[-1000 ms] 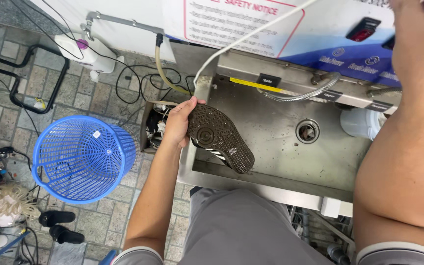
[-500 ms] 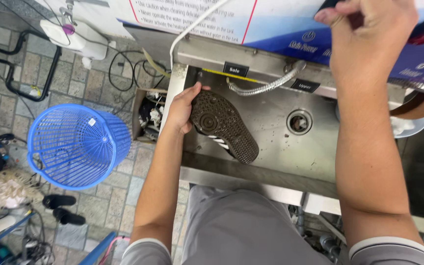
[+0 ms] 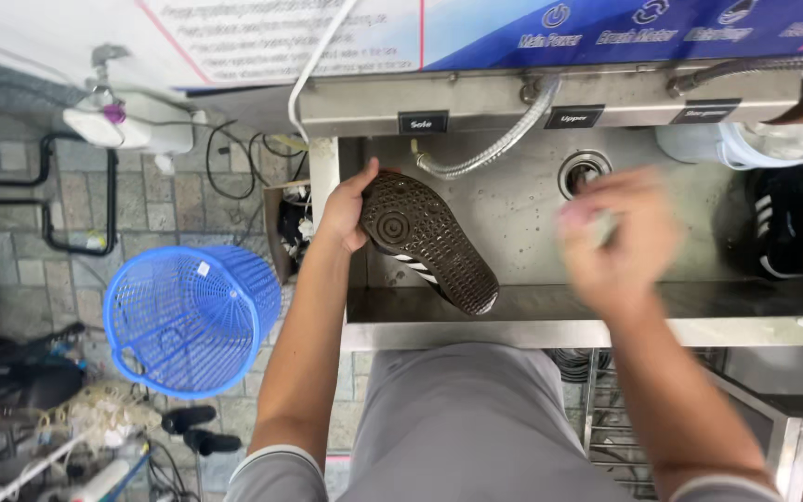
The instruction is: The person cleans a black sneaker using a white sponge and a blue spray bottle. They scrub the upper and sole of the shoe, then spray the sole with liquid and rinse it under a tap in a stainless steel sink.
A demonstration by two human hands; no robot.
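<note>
My left hand (image 3: pixel 346 209) grips the heel end of a dark shoe (image 3: pixel 429 242), held sole-up over the left part of a steel sink (image 3: pixel 532 307). The sole is brown with a dotted tread, and white stripes show on the shoe's side. My right hand (image 3: pixel 617 237) is blurred above the sink's middle, just below the drain (image 3: pixel 580 173). Something small and pale seems to sit between its fingers, too smeared to identify. A second black shoe with white stripes (image 3: pixel 783 223) lies at the sink's right end.
A flexible metal hose (image 3: pixel 504 139) hangs into the sink from a control panel (image 3: pixel 550 102). A pale tub (image 3: pixel 755 144) sits at the back right. On the tiled floor to the left stand a blue plastic basket (image 3: pixel 188 316), cables and a white box (image 3: pixel 127 125).
My right hand has dropped from the machine's panel down to the sink's middle. The view has shifted right and closer. My left hand keeps the shoe sole-up in about the same place.
</note>
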